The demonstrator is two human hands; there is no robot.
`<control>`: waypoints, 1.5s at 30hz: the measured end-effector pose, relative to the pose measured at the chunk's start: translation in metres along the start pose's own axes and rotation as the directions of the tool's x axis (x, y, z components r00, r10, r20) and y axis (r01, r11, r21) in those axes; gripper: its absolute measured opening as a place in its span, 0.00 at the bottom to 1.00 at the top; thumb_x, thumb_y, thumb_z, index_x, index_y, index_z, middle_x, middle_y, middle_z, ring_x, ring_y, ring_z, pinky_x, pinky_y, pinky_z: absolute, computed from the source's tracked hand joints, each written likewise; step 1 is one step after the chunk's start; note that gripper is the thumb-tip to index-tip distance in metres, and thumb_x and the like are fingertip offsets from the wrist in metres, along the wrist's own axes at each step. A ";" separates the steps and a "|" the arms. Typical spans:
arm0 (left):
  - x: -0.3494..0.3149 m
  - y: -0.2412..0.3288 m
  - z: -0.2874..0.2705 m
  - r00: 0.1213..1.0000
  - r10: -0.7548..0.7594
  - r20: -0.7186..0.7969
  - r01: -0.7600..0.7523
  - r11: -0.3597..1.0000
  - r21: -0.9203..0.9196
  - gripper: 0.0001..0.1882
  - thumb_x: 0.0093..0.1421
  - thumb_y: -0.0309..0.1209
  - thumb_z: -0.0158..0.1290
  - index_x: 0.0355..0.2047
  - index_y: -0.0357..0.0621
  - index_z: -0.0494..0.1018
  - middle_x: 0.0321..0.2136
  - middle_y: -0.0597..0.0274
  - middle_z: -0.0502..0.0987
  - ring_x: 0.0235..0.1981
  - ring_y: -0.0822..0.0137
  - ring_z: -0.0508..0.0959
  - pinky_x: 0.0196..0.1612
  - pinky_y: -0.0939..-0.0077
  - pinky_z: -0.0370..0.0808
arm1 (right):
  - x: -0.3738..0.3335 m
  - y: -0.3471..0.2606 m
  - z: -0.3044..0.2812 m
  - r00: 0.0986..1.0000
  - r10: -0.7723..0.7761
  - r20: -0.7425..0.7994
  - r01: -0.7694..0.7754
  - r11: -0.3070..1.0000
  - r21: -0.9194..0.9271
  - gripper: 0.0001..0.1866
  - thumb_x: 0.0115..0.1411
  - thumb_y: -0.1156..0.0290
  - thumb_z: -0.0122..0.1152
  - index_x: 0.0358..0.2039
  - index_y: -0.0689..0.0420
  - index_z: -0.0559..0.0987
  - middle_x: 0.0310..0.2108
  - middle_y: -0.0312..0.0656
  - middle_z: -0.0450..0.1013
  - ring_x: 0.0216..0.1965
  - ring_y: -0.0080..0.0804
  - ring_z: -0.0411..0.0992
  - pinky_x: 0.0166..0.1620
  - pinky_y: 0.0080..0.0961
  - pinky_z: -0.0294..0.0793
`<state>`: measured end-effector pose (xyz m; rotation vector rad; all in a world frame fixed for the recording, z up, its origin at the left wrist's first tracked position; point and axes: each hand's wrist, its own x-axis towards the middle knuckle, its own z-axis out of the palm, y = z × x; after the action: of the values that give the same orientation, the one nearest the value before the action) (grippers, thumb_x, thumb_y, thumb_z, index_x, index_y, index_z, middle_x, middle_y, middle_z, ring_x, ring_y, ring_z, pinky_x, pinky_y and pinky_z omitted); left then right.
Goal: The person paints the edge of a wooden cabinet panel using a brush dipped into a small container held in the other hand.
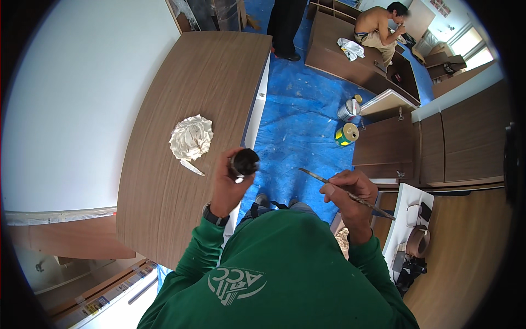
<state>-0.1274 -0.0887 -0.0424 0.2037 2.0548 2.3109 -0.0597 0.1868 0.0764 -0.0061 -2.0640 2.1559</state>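
My left hand (pixel 226 186) is wrapped round a small dark-mouthed jar (pixel 245 162), held over the right edge of a brown wood-grain cabinet top (pixel 181 82). What fills the jar is too dark to make out. In my right hand (pixel 353 200) is a thin paintbrush (pixel 372 207), pinched near its middle, with its narrow tip pointing left toward the jar but apart from it. On the cabinet top, left of the jar, lies a crumpled cream-coloured cloth or wrapping (pixel 192 137). A short pale strip (pixel 192 167) pokes out below it.
Blue sheeting (pixel 296 104) covers the floor ahead. Two cans, one white (pixel 349 109) and one green-yellow (pixel 347 134), stand by brown cabinets at right. A person (pixel 378 27) sits on a low brown unit; another stands in dark trousers (pixel 285 24). A white shelf (pixel 404 211) holds glasses and a hat.
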 end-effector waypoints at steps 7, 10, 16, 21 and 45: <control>0.004 0.065 0.026 0.958 0.254 0.129 -0.283 0.906 0.314 0.38 0.51 0.16 0.71 0.61 0.45 0.68 0.53 0.57 0.72 0.55 0.65 0.76 0.58 0.70 0.76 | 0.014 -0.045 0.025 0.993 -0.069 0.093 0.080 0.990 -0.116 0.06 0.55 0.81 0.76 0.32 0.63 0.84 0.28 0.44 0.82 0.28 0.24 0.80 0.31 0.20 0.76; 0.010 0.086 0.027 0.909 0.376 0.182 -0.418 0.825 0.381 0.39 0.47 0.18 0.74 0.59 0.45 0.70 0.53 0.54 0.71 0.55 0.61 0.76 0.55 0.68 0.77 | 0.018 -0.061 0.030 0.990 -0.046 0.137 0.075 0.972 -0.222 0.05 0.56 0.78 0.76 0.31 0.63 0.85 0.26 0.43 0.82 0.27 0.23 0.80 0.30 0.20 0.75; 0.012 0.102 0.033 0.880 0.417 0.229 -0.475 0.770 0.425 0.39 0.46 0.16 0.71 0.59 0.49 0.73 0.55 0.53 0.70 0.55 0.52 0.76 0.54 0.61 0.79 | 0.024 -0.063 0.038 0.964 -0.142 0.227 0.216 0.912 -0.348 0.06 0.56 0.78 0.75 0.30 0.64 0.85 0.26 0.42 0.82 0.26 0.23 0.80 0.29 0.20 0.76; 0.011 0.103 0.037 0.877 0.413 0.246 -0.481 0.775 0.411 0.39 0.45 0.15 0.70 0.60 0.49 0.74 0.55 0.53 0.70 0.55 0.52 0.76 0.54 0.60 0.79 | 0.024 -0.057 0.044 0.965 -0.123 0.230 0.197 0.922 -0.335 0.05 0.58 0.76 0.74 0.30 0.63 0.84 0.25 0.43 0.82 0.26 0.24 0.81 0.30 0.22 0.78; 0.009 0.113 0.028 0.866 0.361 0.347 -0.488 0.763 0.423 0.43 0.41 0.13 0.65 0.61 0.48 0.71 0.55 0.50 0.70 0.53 0.46 0.78 0.52 0.57 0.80 | 0.038 -0.059 0.055 0.941 -0.054 0.334 0.209 0.868 -0.450 0.05 0.54 0.77 0.72 0.30 0.61 0.83 0.26 0.46 0.80 0.26 0.39 0.80 0.31 0.30 0.76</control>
<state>-0.1266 -0.0736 0.0731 1.0298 2.6312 1.7289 -0.0967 0.1391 0.1414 0.4340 -2.6380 1.5901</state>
